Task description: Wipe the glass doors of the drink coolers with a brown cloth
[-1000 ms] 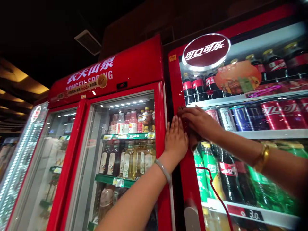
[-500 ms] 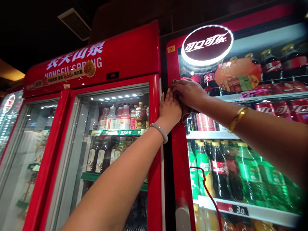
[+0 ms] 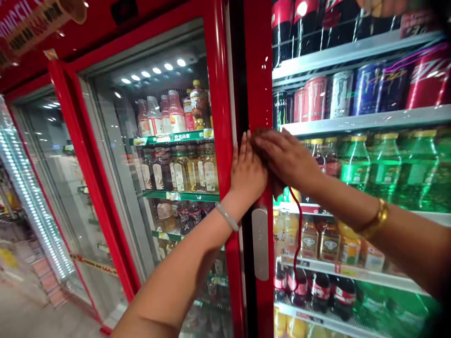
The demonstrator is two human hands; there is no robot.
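Observation:
My left hand [image 3: 248, 171], a pale bangle [image 3: 227, 217] at its wrist, lies with straight fingers on the edge of the red door frame [image 3: 260, 84] of the right-hand drinks fridge. Right beside it, my right hand [image 3: 289, 158] presses a dark brown cloth [image 3: 278, 185] against that same frame. The cloth is bunched under the palm and mostly covered by the fingers. A gold bracelet [image 3: 375, 220] circles my right forearm. Below both hands sits the grey recessed door handle [image 3: 260, 244].
Behind the right glass stand shelves of cans [image 3: 315, 98], green bottles [image 3: 355, 162] and cola bottles [image 3: 320, 286]. A thin red cord or line [image 3: 300, 225] runs down across that door. At left is another red fridge [image 3: 216, 61] with bottled drinks [image 3: 176, 112]; a dark gap separates the two.
Both hands have slid down the frame with the cloth, from near the top to just above the handle. My view has tilted downward.

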